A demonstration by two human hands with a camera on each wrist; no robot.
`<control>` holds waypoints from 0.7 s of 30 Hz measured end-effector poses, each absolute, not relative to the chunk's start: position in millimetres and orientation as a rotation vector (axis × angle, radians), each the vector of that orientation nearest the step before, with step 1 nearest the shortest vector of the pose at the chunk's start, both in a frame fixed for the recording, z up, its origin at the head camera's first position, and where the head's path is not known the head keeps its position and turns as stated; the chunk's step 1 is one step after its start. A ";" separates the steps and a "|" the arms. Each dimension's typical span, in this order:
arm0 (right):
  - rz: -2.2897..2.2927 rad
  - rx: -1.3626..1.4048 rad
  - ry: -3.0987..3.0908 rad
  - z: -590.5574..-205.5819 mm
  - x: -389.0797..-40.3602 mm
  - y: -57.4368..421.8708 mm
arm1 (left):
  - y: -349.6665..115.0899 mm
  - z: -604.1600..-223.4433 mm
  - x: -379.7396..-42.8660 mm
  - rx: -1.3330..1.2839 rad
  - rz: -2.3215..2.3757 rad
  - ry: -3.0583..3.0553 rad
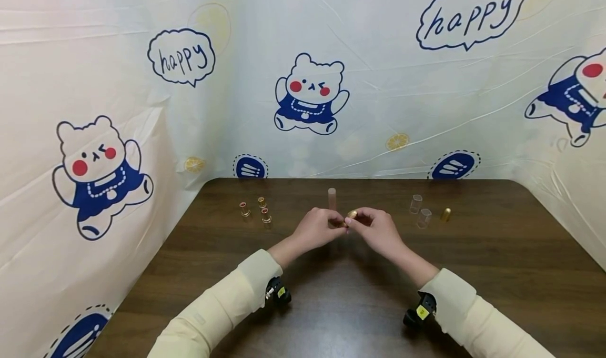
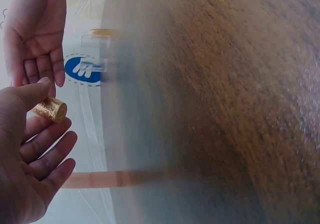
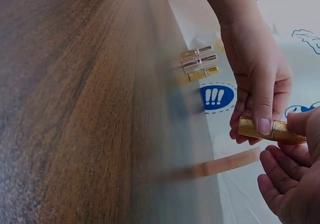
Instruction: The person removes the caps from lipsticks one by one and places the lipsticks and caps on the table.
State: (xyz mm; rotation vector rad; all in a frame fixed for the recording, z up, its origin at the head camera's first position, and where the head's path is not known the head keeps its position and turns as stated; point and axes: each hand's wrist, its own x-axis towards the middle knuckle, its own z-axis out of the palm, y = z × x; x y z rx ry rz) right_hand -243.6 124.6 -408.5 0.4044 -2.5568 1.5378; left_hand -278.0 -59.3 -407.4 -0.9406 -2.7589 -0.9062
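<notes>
Both hands meet over the middle of the table at one gold lipstick tube [image 3: 248, 126]. My left hand [image 1: 316, 228] pinches one end of it between thumb and fingers. On the other end, the thumb and fingers of my right hand [image 1: 379, 231] grip the gold cap [image 3: 281, 132]. Cap and base sit in line, with a thin seam showing between them in the right wrist view. Just beyond the hands a pale pink tube [image 1: 332, 197] stands upright, its lower part hidden behind them in the head view.
Three uncapped lipsticks [image 1: 266, 218] stand in a group at the left on the brown wooden table [image 1: 350, 310]. To the right are two clear caps [image 1: 424, 219] and a small gold cap [image 1: 446, 215]. A printed cloth [image 1: 379, 95] hangs around the back and sides.
</notes>
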 end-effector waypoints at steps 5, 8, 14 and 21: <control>1.539 0.390 -2.570 -409.6 -243.4 125.2 | -58.7 -407.7 -278.0 -0.951 -0.885 -2.768; 1.527 0.389 -2.579 -410.9 -243.8 126.2 | -58.9 -407.9 -278.2 -0.960 -0.880 -2.772; 1.478 0.386 -2.594 -412.2 -243.9 128.0 | -59.5 -409.2 -279.0 -0.987 -0.880 -2.778; 1.420 0.370 -2.619 -413.1 -242.9 129.8 | -59.7 -408.9 -279.4 -1.028 -0.838 -2.803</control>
